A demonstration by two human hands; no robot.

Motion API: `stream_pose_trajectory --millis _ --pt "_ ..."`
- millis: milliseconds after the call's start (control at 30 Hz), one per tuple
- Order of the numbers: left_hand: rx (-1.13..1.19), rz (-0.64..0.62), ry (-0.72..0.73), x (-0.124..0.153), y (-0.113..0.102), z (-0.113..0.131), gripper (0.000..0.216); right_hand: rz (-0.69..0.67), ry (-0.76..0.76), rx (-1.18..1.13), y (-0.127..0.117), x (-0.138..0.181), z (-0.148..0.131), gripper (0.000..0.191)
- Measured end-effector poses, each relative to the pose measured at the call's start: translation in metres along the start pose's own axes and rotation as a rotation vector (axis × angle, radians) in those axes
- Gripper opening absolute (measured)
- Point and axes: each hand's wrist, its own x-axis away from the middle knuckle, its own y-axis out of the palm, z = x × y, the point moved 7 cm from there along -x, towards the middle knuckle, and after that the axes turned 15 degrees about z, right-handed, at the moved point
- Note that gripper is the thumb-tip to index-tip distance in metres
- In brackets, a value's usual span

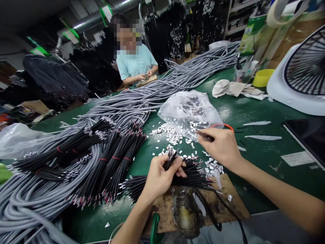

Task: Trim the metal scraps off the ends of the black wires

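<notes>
My left hand (pixel 162 174) is closed around a small bunch of short black wires (pixel 171 158), their stripped ends pointing up. Beneath it, a larger bundle of black wires (pixel 137 185) lies across a worn wooden board (pixel 233 196). My right hand (pixel 222 145) pinches a thin dark piece (pixel 204 135), too small to make out, above the right end of the bundle. Scattered small silvery metal pieces (pixel 172 134) lie just beyond my hands. Behind them rests a clear plastic bag (pixel 188 106) with more dark and silvery bits in it.
Tied black wire bundles (pixel 114 162) and long grey cables (pixel 152 98) cover the left and back of the green table (pixel 142 159). A white fan (pixel 291 78), a cloth (pixel 233 88) and a dark-screened device (pixel 309 135) are at right. Another person (pixel 137 62) sits across, hands on a board.
</notes>
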Motion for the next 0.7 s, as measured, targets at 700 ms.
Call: stream_pose_trajectory --millis 700 --pt "-0.156 0.234 0.009 -0.006 -0.019 -0.006 0.031 -0.422 0.061 -0.402 0.031 0.027 -0.020 0.023"
